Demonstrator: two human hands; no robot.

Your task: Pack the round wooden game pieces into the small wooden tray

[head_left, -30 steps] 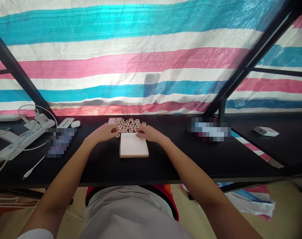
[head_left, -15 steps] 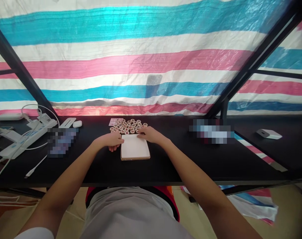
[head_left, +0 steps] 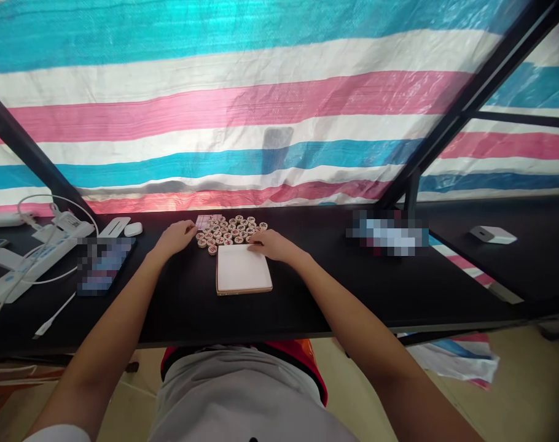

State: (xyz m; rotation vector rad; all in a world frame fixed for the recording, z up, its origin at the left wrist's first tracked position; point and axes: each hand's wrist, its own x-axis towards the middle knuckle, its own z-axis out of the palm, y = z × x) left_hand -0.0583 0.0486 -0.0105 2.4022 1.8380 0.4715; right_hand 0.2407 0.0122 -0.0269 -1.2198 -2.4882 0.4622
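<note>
A white, shallow square box [head_left: 243, 270] lies on the black table close to me. Just behind it sits a cluster of round wooden Chinese chess pieces [head_left: 228, 232] with red and black characters. A pink-and-white sheet [head_left: 204, 222] shows at the cluster's back left, partly covered by pieces. My left hand [head_left: 177, 237] is beside the sheet's left edge, fingers bent and apart, with nothing visible in them. At the box's far right corner is my right hand [head_left: 276, 245]. Its fingers are pressed together over the rim; what they hold, if anything, is hidden.
To the left lie a phone [head_left: 105, 267], a white power strip [head_left: 35, 264] with cables, a cable end [head_left: 53, 316] and a small white case [head_left: 132, 229]. A blurred item [head_left: 387, 236] and a white adapter [head_left: 494, 234] are on the right. Striped sheeting [head_left: 242, 123] hangs behind.
My left hand has left the box's left side and moved left and away from me to the sheet. My right hand stays at the box's far right corner. The view has shifted slightly.
</note>
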